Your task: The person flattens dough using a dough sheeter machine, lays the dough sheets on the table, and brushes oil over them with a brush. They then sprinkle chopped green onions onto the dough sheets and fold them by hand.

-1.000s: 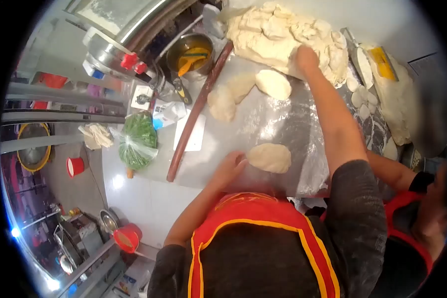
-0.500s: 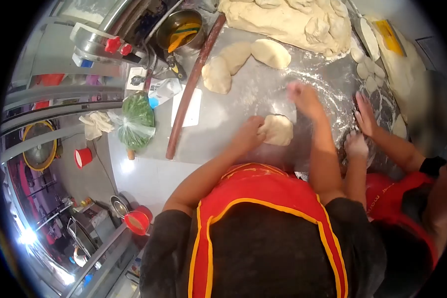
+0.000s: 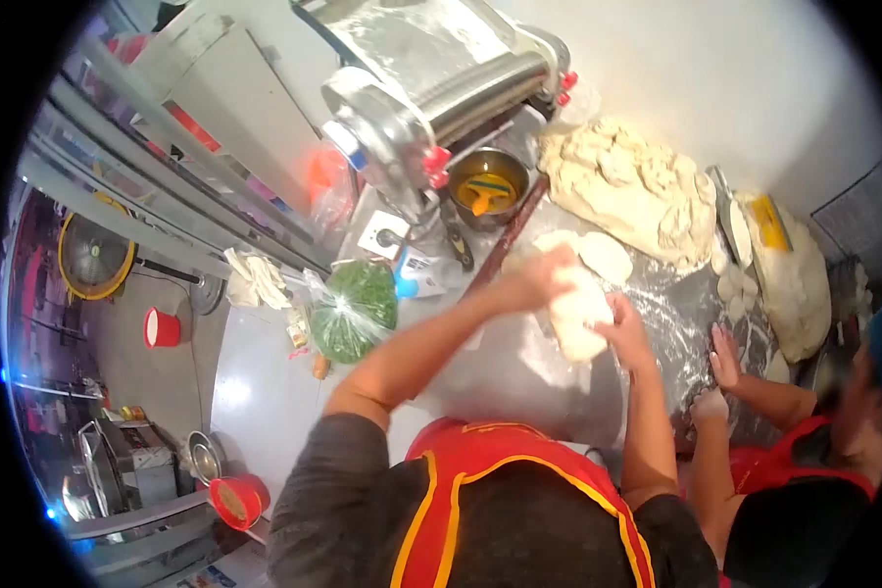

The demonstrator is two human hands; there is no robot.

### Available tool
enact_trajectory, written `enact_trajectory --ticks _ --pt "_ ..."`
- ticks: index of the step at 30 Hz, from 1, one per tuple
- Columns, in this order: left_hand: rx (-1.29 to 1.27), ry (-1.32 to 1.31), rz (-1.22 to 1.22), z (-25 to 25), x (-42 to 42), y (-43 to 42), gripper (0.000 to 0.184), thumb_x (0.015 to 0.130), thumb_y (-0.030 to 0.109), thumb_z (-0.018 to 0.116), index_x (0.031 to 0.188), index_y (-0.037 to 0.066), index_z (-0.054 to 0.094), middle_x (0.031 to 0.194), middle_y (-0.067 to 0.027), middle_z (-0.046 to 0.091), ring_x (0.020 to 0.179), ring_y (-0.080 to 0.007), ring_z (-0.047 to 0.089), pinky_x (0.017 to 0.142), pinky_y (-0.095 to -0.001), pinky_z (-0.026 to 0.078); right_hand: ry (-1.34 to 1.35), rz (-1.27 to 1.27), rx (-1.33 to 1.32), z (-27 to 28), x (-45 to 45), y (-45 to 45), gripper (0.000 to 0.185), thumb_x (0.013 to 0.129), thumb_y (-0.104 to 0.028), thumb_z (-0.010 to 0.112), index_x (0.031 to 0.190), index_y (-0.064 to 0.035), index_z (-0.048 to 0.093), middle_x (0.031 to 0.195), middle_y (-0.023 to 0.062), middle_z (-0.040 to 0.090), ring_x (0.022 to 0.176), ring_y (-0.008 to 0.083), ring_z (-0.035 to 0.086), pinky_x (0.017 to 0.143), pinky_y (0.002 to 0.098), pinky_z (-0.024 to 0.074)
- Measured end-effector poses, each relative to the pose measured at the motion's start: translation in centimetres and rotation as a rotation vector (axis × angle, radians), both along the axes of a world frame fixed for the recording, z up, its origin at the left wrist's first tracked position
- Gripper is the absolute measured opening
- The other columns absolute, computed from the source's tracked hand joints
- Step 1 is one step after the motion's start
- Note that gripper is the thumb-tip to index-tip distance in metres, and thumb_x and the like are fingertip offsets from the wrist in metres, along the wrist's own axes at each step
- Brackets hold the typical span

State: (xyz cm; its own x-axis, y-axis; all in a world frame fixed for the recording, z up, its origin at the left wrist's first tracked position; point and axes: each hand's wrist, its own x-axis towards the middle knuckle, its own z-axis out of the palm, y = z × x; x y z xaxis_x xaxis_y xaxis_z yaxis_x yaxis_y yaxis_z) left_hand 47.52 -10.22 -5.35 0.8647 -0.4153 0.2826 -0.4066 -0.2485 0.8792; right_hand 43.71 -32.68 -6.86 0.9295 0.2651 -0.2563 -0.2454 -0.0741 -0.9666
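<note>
A flat, pale piece of dough [image 3: 580, 316] is stretched above the work table [image 3: 480, 377]. My left hand [image 3: 547, 279] grips its upper left end, the fingers partly smeared by motion. On its right edge, my right hand [image 3: 627, 333] has closed its fingers round the dough. Behind it lie other flattened dough rounds [image 3: 606, 257], partly hidden by my left hand. A large lump of dough [image 3: 627, 191] rests at the back of the table.
A dough rolling machine [image 3: 480, 98] stands at the back left, near a pot [image 3: 490, 186] of orange liquid and a brown rolling pin [image 3: 508, 240]. A bag of greens [image 3: 356, 312] lies left. At right, a co-worker's hands [image 3: 723, 358] are on the floured surface beside small dough pieces [image 3: 738, 292].
The dough piece has come up off the table and is now longer, held in both hands. My right hand has moved onto it. The view has swung, showing more of the machine.
</note>
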Motion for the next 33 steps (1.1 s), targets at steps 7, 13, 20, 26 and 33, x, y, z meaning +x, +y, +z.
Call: enact_trajectory --ticks 7,13,20,26,33 --pt "0.306 -0.392 0.727 23.1 14.7 16.0 0.045 0.076 0.028 0.064 0.113 0.006 0.052 0.105 -0.0169 0.059 0.098 -0.0315 0.056 0.087 -0.0364 0.043 -0.218 -0.127 0.711 16.5 15.5 17.8 0.044 0.082 -0.009 0.062 0.117 0.0046 0.041 0.1 0.011 0.057 0.084 0.015 0.058 0.073 0.0273 0.0487" --pt "1.077 -0.499 0.812 21.6 21.8 24.6 0.04 0.082 0.03 0.055 0.12 0.018 0.052 0.12 -0.0108 0.053 0.108 -0.0307 0.052 0.092 -0.0381 0.042 -0.397 0.13 0.163 11.8 10.1 20.4 0.034 0.083 -0.012 0.061 0.113 -0.0014 0.05 0.092 0.0061 0.059 0.081 0.0147 0.058 0.071 0.0266 0.048" --pt "1.12 -0.445 0.334 16.7 21.2 24.4 0.029 0.084 0.031 0.046 0.104 0.021 0.064 0.111 -0.0022 0.06 0.105 -0.0268 0.054 0.087 -0.0397 0.045 -0.672 0.623 -0.356 0.9 3.2 22.8 0.027 0.083 -0.007 0.051 0.109 0.0004 0.051 0.094 0.0204 0.058 0.089 0.0354 0.057 0.078 0.039 0.0455" --pt "0.923 -0.714 0.529 15.5 18.4 22.7 0.027 0.082 0.033 0.049 0.102 0.025 0.065 0.102 -0.0033 0.064 0.097 -0.0256 0.059 0.074 -0.0417 0.049 -0.862 0.559 -0.394 -3.5 7.3 33.4 0.036 0.088 -0.019 0.048 0.116 0.0033 0.046 0.11 0.0249 0.052 0.102 0.0415 0.049 0.088 0.0429 0.0395" --pt "0.939 -0.455 0.594 16.8 17.1 21.9 0.023 0.074 0.033 0.056 0.078 0.015 0.07 0.084 -0.0077 0.065 0.082 -0.025 0.062 0.069 -0.041 0.048 -0.79 0.729 -0.368 -6.7 9.4 36.9 0.046 0.089 -0.03 0.047 0.126 -0.003 0.043 0.128 0.0185 0.045 0.12 0.0316 0.041 0.097 0.0385 0.0348"
